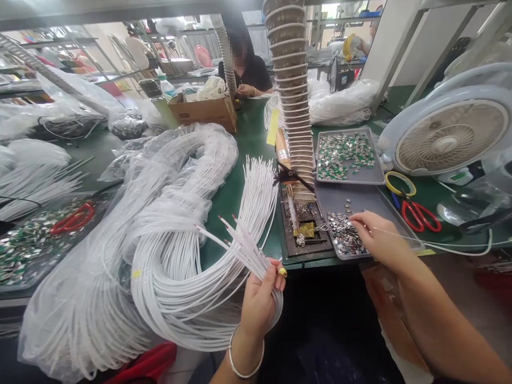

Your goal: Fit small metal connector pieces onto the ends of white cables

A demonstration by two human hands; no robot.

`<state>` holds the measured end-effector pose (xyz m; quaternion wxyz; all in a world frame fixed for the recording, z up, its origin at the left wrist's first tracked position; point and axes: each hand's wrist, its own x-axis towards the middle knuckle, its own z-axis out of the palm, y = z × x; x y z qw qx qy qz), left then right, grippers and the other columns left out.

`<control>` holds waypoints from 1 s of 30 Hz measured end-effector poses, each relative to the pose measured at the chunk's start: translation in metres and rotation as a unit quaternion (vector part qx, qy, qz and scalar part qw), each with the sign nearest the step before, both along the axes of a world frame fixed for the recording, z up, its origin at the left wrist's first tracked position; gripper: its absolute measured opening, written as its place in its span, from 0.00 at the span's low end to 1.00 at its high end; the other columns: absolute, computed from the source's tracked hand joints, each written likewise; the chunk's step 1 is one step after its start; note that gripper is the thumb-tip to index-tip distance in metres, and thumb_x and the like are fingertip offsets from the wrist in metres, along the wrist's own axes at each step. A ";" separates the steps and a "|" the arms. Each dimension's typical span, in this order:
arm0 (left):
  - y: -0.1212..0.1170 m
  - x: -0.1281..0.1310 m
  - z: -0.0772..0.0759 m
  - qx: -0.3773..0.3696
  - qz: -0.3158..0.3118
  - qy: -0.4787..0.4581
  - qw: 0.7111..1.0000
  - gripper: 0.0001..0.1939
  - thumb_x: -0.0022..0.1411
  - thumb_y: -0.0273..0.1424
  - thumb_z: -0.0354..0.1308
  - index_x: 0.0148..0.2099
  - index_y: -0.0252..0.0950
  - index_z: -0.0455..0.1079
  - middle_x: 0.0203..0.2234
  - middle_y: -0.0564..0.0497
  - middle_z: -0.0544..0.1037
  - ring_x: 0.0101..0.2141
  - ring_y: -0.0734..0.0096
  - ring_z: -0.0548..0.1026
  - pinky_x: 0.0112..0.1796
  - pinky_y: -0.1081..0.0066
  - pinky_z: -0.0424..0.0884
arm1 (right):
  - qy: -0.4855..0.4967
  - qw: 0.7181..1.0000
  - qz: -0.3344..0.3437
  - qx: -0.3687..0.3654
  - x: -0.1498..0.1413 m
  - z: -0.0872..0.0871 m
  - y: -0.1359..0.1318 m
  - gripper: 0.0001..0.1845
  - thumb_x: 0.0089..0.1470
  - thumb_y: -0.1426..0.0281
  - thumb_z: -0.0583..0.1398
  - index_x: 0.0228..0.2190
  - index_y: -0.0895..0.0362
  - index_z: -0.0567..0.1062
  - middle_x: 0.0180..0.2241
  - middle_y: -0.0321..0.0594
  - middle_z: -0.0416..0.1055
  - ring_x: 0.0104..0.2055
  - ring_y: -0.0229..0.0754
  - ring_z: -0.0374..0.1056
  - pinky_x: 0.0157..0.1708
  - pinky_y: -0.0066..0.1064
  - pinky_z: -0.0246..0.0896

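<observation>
A bundle of white cables (256,258) with red-tipped ends fanning up and left is gripped in my left hand (260,298), which is closed round it. A yellow cover sits on one fingertip of that hand. More white cables (192,309) curve in a thick loop just left of it. My right hand (376,237) is closed in a pinch over a pile of small metal connectors (344,232) in a grey tray (390,208). From this hand a thin pale wire (404,236) runs off to the right; its end at the fingertips is hard to make out.
Beside the tray, a soldering iron (294,208) is clamped under a ribbed hose (288,80). Another tray (348,181) holds green-and-metal parts. Yellow tape (400,184), red-handled scissors (420,213) and a fan (452,128) stand right. A person (252,74) sits opposite.
</observation>
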<state>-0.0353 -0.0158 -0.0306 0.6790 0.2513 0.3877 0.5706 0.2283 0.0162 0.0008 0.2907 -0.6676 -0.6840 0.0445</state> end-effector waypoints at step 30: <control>0.008 0.021 0.001 -0.031 -0.016 0.026 0.999 0.17 0.47 0.38 0.69 0.30 0.33 0.67 0.17 0.59 0.64 0.15 0.85 0.55 0.18 0.77 0.49 | -0.052 0.998 -0.026 -0.001 -0.008 -0.020 0.008 0.08 0.54 0.69 0.51 0.28 0.55 0.69 0.30 0.44 0.69 0.33 0.45 0.67 0.35 0.36 0.61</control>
